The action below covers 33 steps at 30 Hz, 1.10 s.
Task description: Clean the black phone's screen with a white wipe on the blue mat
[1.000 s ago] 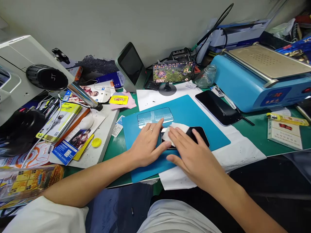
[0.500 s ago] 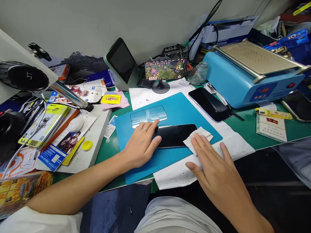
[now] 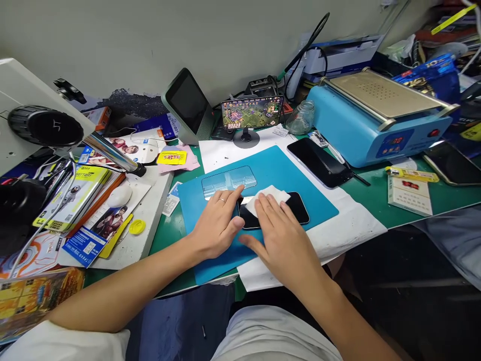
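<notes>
A phone with a dark screen (image 3: 299,208) lies on the blue mat (image 3: 315,200), partly hidden by my hands and a white wipe. My right hand (image 3: 281,235) presses the folded white wipe (image 3: 276,192) onto the left half of that screen, its fingers outstretched over the wipe. My left hand (image 3: 218,225) rests open at the phone's left end, fingers apart, the thumb near the phone's lower left corner. Just beyond its fingertips lies a clear, dark-edged glass panel (image 3: 229,180) on the mat.
Another dark phone (image 3: 319,161) lies right of the mat, near a blue heating machine (image 3: 345,125). A propped phone showing a game (image 3: 252,113) and a glass jar (image 3: 301,118) stand behind. Boxes and packets (image 3: 86,195) crowd the left; a cigarette box (image 3: 409,194) lies right.
My right hand has slid the white wipe leftward across the screen, from the phone's right end to its left half. My left hand stays about where it was. The view has shifted slightly.
</notes>
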Motion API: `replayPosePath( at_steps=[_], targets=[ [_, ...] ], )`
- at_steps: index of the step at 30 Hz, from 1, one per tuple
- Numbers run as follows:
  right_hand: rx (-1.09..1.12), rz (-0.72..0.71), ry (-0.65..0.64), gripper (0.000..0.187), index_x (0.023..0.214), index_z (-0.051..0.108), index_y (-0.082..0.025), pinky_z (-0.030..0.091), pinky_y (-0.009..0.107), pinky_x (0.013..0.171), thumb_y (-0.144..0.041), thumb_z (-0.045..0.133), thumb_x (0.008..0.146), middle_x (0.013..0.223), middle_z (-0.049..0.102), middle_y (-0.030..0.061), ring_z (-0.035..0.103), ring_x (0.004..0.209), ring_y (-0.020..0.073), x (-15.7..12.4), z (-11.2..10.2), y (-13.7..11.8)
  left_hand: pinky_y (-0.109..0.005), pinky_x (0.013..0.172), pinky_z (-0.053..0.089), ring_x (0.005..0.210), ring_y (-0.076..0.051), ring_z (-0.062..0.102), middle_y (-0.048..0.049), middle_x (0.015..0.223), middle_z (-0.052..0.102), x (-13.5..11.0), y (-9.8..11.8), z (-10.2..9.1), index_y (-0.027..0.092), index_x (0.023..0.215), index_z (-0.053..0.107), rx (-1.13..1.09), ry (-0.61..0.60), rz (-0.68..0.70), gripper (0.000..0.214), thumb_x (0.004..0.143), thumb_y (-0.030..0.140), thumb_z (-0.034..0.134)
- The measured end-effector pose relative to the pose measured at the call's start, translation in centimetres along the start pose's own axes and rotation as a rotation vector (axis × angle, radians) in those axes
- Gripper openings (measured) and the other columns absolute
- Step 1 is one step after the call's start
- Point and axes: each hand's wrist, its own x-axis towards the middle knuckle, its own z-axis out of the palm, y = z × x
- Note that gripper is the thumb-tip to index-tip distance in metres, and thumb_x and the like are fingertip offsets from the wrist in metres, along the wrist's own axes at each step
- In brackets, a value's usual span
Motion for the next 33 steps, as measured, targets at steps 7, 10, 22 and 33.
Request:
replayPosePath(
  at_steps=[7,10,22,33],
  targets=[
    [0.095,-0.097,-0.073,0.075,0.153,0.041,-0.004,0.027,0.053,0.124,-0.059,0.041,0.102,0.161,0.038,0.017,0.034,0.151,0.0292,0.3,-0.1,-1.4,-0.051,0.105,0.038,0.114,-0.032,0.052,-0.0165,0.129,0.06,0.0,-0.3,0.1,0.012,0.156,0.035,-0.024,0.021,0.017,0.092,0.097,0.076,0.005],
    [0.122,-0.122,-0.068,0.069,0.154,0.041,-0.013,0.022,0.058,0.124,-0.06,0.036,0.103,0.161,0.04,0.0094,0.036,0.151,0.0248,-0.7,-0.3,-0.4,-0.05,0.105,0.038,0.115,-0.031,0.051,-0.016,0.131,0.059,-0.1,-0.2,0.1,0.014,0.158,0.032,-0.003,0.004,0.023,0.089,0.098,0.076,0.006],
    [0.03,0.102,-0.027,0.059,0.15,0.046,-0.013,0.035,0.06,0.116,-0.05,0.033,0.107,0.156,0.048,0.0125,0.045,0.145,0.0297,-2.0,-1.3,6.9,-0.052,0.105,0.037,0.12,-0.034,0.048,-0.0161,0.137,0.054,0.1,-0.1,0.1,0.017,0.16,0.03,0.061,-0.053,-0.029,0.087,0.099,0.076,0.01],
    [-0.081,0.036,0.022,0.061,0.152,0.042,-0.011,0.032,0.052,0.119,-0.05,0.035,0.106,0.153,0.052,0.0152,0.048,0.143,0.0284,-6.8,-2.5,3.9,-0.05,0.106,0.037,0.122,-0.033,0.047,-0.0155,0.138,0.054,0.1,-0.3,0.0,0.015,0.158,0.032,0.046,-0.06,-0.03,0.083,0.101,0.073,0.014]
  ],
)
